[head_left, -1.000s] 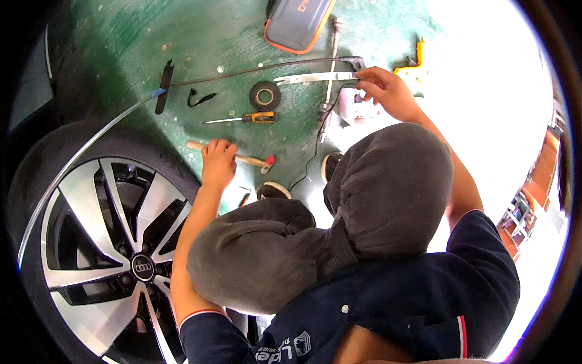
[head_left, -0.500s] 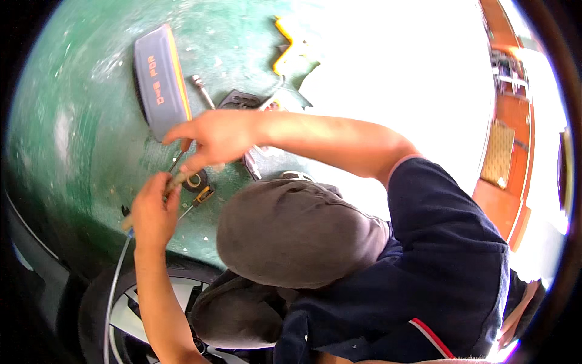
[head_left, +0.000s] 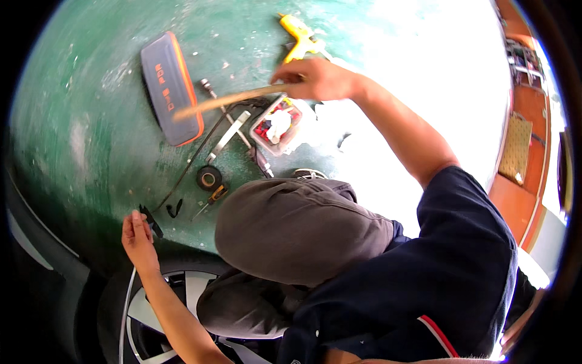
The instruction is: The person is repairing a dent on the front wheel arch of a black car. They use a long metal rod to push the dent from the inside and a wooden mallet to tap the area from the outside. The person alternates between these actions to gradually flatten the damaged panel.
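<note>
Blown out at right across the smooth green painted floor [head_left: 91, 91]. Dim at lower left, bowed near the rim.

On the lid of the grey case [head_left: 174, 88] with the orange edge, you have clear orange lettering [head_left: 160, 82]: capital-style characters in two short groups, set in a single line that follows the case's length, so they stand sideways from where you look down. On your dark shirt [head_left: 376, 303], right at the lower border of the view, a small scrap of a white mark [head_left: 295, 362] shows, cut off so far that you cannot make out what it says.
</note>
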A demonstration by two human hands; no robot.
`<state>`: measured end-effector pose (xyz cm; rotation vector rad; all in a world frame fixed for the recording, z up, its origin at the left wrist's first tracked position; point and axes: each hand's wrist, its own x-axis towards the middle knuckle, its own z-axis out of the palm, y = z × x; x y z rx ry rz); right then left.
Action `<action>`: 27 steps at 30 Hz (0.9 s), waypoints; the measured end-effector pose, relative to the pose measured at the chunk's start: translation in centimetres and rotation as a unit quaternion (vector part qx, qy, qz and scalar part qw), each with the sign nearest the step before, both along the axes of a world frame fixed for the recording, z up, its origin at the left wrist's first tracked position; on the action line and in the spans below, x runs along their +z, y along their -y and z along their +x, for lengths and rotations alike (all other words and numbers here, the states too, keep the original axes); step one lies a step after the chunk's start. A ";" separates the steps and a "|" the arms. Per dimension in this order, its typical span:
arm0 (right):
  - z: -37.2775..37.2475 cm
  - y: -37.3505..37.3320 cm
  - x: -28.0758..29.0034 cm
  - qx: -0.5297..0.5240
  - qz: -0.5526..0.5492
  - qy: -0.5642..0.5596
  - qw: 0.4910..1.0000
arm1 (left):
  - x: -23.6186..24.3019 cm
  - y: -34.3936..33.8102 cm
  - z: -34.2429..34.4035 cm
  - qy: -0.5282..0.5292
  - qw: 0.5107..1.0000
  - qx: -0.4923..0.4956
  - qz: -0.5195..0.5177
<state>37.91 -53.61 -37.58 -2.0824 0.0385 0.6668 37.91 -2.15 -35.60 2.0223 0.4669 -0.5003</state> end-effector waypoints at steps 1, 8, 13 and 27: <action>-0.9 -0.3 -0.8 -0.014 -0.022 -0.041 0.999 | -0.2 -1.4 -1.1 -0.010 1.000 0.004 0.008; -6.8 -1.7 -12.6 0.003 -0.366 0.139 0.920 | -4.6 -7.2 -9.2 -0.066 0.990 0.124 -0.022; -4.3 -1.9 -14.0 0.005 -0.422 0.109 0.900 | -5.9 -7.8 -13.1 -0.021 0.939 0.310 -0.151; -7.3 1.3 -6.0 -0.237 -0.128 -0.198 0.942 | 5.3 4.8 -39.0 -0.217 0.818 0.501 -0.182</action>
